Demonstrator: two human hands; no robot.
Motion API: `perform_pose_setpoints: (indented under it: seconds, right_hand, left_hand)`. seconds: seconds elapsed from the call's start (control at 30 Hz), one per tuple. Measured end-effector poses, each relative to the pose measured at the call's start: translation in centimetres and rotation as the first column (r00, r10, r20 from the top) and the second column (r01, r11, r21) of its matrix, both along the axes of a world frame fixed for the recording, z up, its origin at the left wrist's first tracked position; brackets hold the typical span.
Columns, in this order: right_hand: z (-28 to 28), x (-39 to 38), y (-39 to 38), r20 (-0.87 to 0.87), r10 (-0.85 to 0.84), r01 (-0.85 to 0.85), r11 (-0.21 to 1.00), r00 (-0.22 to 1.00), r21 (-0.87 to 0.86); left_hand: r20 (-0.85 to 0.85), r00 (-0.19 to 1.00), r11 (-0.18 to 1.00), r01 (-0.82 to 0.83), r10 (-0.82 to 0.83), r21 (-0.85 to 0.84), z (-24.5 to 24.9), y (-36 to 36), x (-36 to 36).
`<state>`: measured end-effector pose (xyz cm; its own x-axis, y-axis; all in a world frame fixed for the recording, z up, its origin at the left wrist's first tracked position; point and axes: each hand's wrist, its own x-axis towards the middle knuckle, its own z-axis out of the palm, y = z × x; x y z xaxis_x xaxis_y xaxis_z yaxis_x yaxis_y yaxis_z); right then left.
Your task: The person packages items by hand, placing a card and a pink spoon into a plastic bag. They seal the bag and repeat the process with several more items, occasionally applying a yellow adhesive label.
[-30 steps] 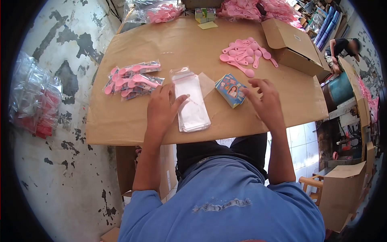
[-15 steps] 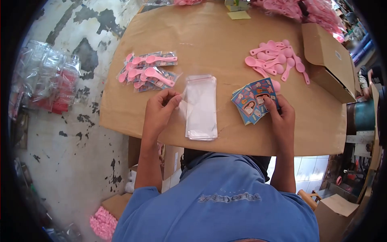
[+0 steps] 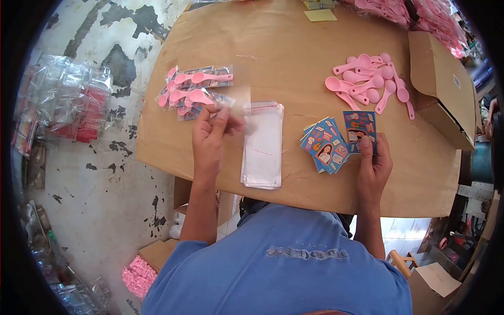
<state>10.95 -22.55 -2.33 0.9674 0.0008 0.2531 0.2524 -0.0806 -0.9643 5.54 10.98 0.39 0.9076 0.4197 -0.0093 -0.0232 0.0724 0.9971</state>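
Note:
My right hand point(image 3: 377, 165) pinches one blue printed card point(image 3: 357, 126) by its edge, thumb on the front. Just left of it on the table lies a fanned stack of similar cards point(image 3: 326, 149). My left hand point(image 3: 212, 131) is closed at the fingertips on a clear plastic bag point(image 3: 240, 100), blurred and see-through, lifted over the left edge of a pile of clear bags point(image 3: 262, 152). Beyond my left hand lie several packed pink spoons point(image 3: 197, 94) in clear bags with cards. Loose pink measuring spoons point(image 3: 370, 81) form a heap beyond my right hand.
A cardboard box point(image 3: 438, 89) stands along the right side of the brown-covered table point(image 3: 283, 63). Pink bagged goods point(image 3: 436, 23) and a yellow paper point(image 3: 321, 15) sit at the far edge. Plastic packs point(image 3: 68, 100) are on the left, beyond the table.
My right hand has drawn one card off the stack to the right, leaving the rest on the table. My left hand has lifted the bag up and away from the pile.

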Motion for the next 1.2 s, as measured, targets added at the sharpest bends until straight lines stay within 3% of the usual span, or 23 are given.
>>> perform_pose_setpoints:
  seconds: [0.1, 0.13, 0.23, 0.47, 0.67, 0.87, 0.97, 1.07, 1.2]
  right_hand:
    - [0.2, -0.1, -0.4, -0.074, -0.015, 0.021, 0.997, 0.997, 0.076]
    - [0.4, -0.2, -0.5, -0.084, -0.004, 0.011, 0.996, 0.996, 0.085]
    - [1.5, -0.7, 0.0, -0.118, 0.046, -0.033, 0.993, 0.992, 0.115]
    - [4.4, -1.7, 1.5, -0.258, 0.294, -0.227, 0.939, 0.920, 0.259]
    - [5.2, -1.4, 3.3, -0.170, 0.175, -0.100, 0.920, 0.970, 0.378]
    - [4.9, -1.5, 3.2, -0.171, 0.191, -0.136, 0.947, 0.967, 0.290]
    - [4.9, -1.0, 1.6, -0.231, 0.303, -0.300, 0.953, 0.925, 0.046]
    - [5.9, -0.5, 0.2, -0.303, 0.367, -0.347, 0.930, 0.880, 0.118]
    - [5.3, -0.1, -0.2, -0.208, 0.274, -0.198, 0.924, 0.939, 0.326]
  left_hand:
    - [0.037, 0.997, 0.942, 0.075, -0.066, -0.327, 1.8, -2.5, 1.8]
    - [0.061, 0.990, 0.909, 0.142, -0.128, -0.391, 2.6, -3.2, 2.4]
    - [0.091, 0.993, 0.851, 0.113, -0.078, -0.513, 3.0, -5.6, 4.5]
    - [0.213, 0.966, 0.815, 0.242, -0.149, -0.527, 3.4, -10.3, 6.5]
    - [0.210, 0.951, 0.715, 0.308, -0.226, -0.628, 3.8, -12.4, 5.6]
    - [0.193, 0.953, 0.720, 0.302, -0.233, -0.625, 3.1, -12.5, 5.3]
    - [0.222, 0.930, 0.753, 0.366, -0.292, -0.547, 2.8, -12.3, 5.2]
    - [0.212, 0.929, 0.794, 0.368, -0.302, -0.483, 2.8, -12.7, 4.9]
    - [0.237, 0.922, 0.793, 0.384, -0.305, -0.474, 2.3, -12.7, 4.9]
